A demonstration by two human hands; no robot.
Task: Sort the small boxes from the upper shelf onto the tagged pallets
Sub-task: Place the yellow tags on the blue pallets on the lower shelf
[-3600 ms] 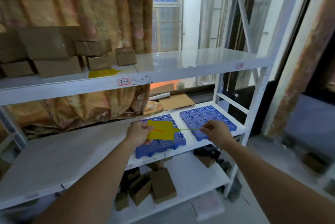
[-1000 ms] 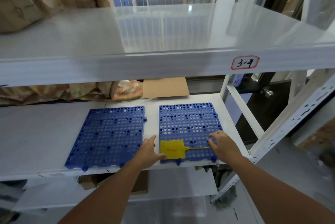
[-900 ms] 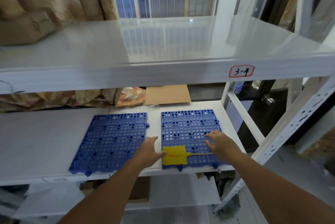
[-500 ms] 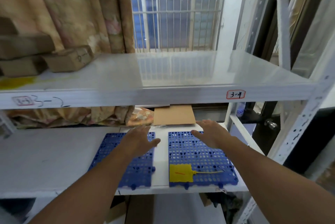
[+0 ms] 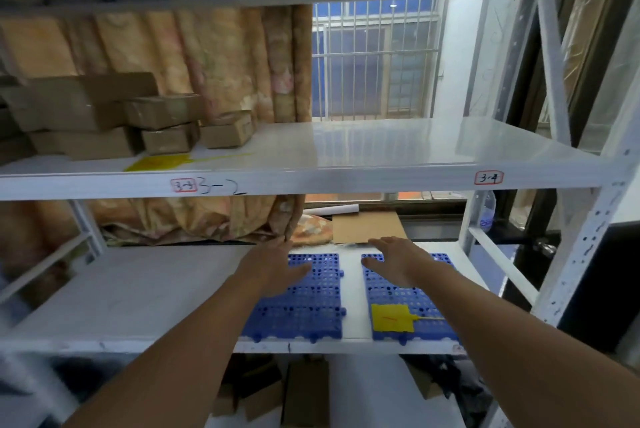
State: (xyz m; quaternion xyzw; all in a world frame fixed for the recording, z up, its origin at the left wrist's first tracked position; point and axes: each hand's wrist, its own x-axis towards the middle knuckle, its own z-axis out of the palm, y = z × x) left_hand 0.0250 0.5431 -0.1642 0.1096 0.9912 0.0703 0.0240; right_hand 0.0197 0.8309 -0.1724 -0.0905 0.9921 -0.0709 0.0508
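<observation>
Brown cardboard boxes sit stacked at the far left of the upper shelf, which serves as the landmark. Just in front of the boxes on that shelf lies a yellow tag, its thin tail pointing right. The right half of the upper shelf is bare and glossy, with a barred window behind it. Two red-bordered labels are stuck on the shelf's front edge; the right one reads 3-4.

Below the upper shelf, on the middle shelf, two blue perforated pallets lie side by side, apart from each other. The left pallet is partly covered by the left hand, which hovers over its far left corner, fingers straight and relaxed, holding nothing. The right hand hovers over the far end of the right pallet, palm down, fingers spread, holding nothing. A second yellow tag lies flat on the near part of the right pallet. Behind the pallets lies a flat piece of cardboard, with crumpled patterned cloth to its left.
</observation>
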